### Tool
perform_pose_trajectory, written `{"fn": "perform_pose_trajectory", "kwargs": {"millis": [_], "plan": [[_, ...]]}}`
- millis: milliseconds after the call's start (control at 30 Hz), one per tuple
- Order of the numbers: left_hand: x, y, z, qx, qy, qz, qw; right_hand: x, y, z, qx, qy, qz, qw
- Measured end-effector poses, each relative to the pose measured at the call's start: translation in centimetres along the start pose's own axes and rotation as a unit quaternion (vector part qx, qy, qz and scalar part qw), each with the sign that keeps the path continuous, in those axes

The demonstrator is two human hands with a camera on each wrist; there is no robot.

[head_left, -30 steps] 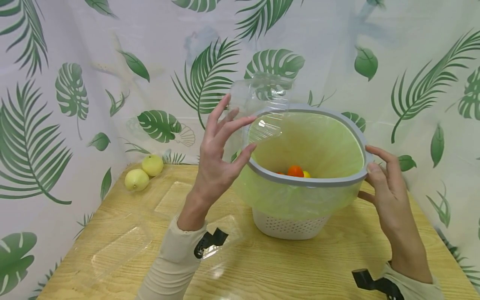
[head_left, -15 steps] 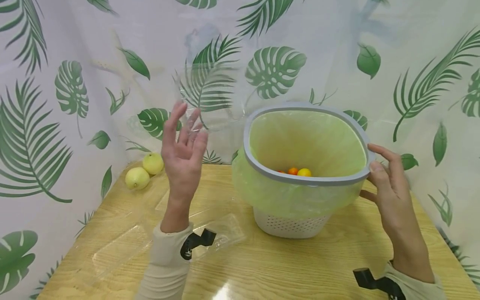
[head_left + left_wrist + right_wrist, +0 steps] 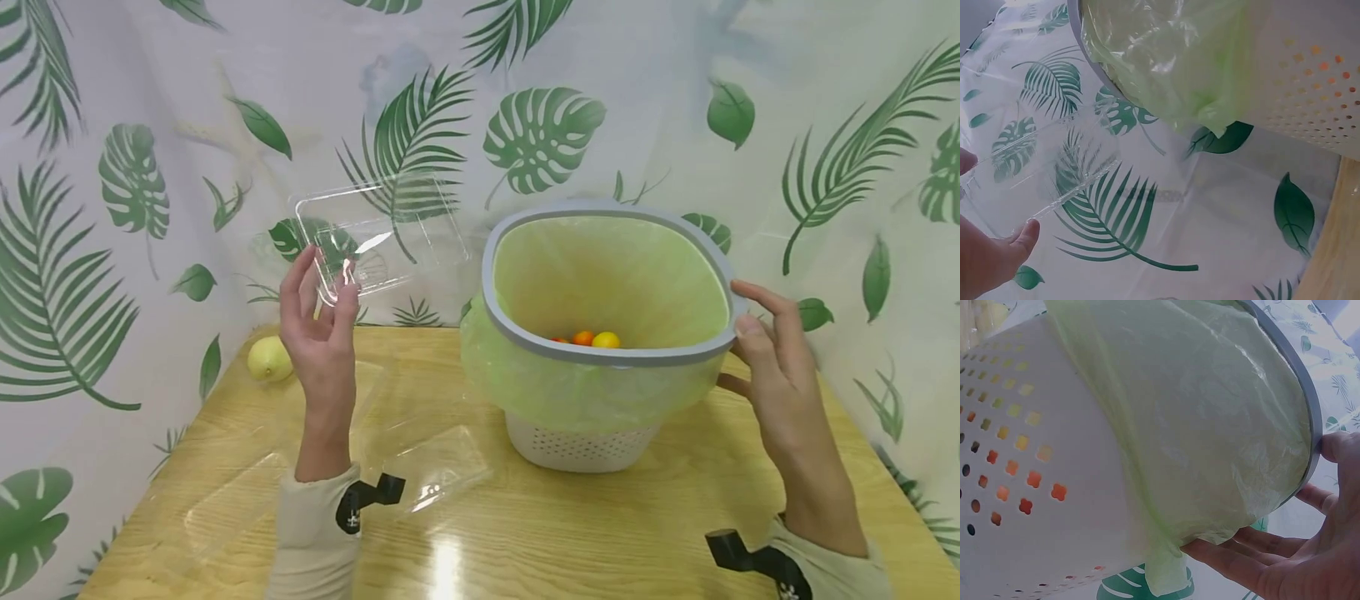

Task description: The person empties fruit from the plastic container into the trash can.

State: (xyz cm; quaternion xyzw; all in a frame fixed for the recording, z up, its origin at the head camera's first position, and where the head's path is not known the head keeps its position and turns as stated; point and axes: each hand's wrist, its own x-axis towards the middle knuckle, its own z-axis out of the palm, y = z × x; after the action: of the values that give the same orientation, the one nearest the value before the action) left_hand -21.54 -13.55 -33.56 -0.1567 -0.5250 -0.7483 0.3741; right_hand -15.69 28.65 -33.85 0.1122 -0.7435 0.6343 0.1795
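My left hand [image 3: 321, 337] pinches a clear plastic tray [image 3: 397, 229] by its near left corner, between thumb and fingers. The see-through tray is raised in front of the patterned backdrop, left of a white perforated bin [image 3: 581, 446]; it shows nothing inside. A pale green liner [image 3: 562, 392] is folded over the bin's outside, under a grey rim [image 3: 600, 358]. Inside lie an orange-red round piece [image 3: 582, 337] and a yellow one [image 3: 606, 340]. On the bin's right side, my right hand [image 3: 787, 400] grips the rim, with fingers [image 3: 1229, 559] lower down against the liner.
More clear plastic trays [image 3: 442, 462] lie on the wooden table [image 3: 600, 542], left of the bin. At the back left sits a pale yellow-green round fruit [image 3: 270, 360]. A leaf-print sheet [image 3: 435, 50] hangs close behind the table.
My left hand has carried the tray left and down, from over the bin's left rim. It now covers one of the two pale fruits. The right hand keeps its grip on the rim.
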Motion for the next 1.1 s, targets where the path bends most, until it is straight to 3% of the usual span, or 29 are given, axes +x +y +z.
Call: {"fn": "perform_pose_trajectory", "kwargs": {"millis": [267,667,867,1100], "plan": [[-0.7,-2.5,-1.8,0.017,-0.04,-0.096,0.9944,0.0,0.0,0.2,0.002,0.0,0.001,1.0],[-1.6,-5.4,-2.7,0.067,-0.035,-0.18,0.9808,0.2,-0.1,-0.2,-0.004,-0.002,-0.003,1.0],[-1.9,-6.9,-3.4,0.1,-0.027,-0.259,0.9603,0.3,-0.2,0.0,-0.015,-0.003,-0.008,1.0],[-2.0,-7.6,-3.5,0.143,-0.067,-0.334,0.9291,0.1,-0.1,-0.1,-0.005,-0.001,-0.004,1.0]]}}
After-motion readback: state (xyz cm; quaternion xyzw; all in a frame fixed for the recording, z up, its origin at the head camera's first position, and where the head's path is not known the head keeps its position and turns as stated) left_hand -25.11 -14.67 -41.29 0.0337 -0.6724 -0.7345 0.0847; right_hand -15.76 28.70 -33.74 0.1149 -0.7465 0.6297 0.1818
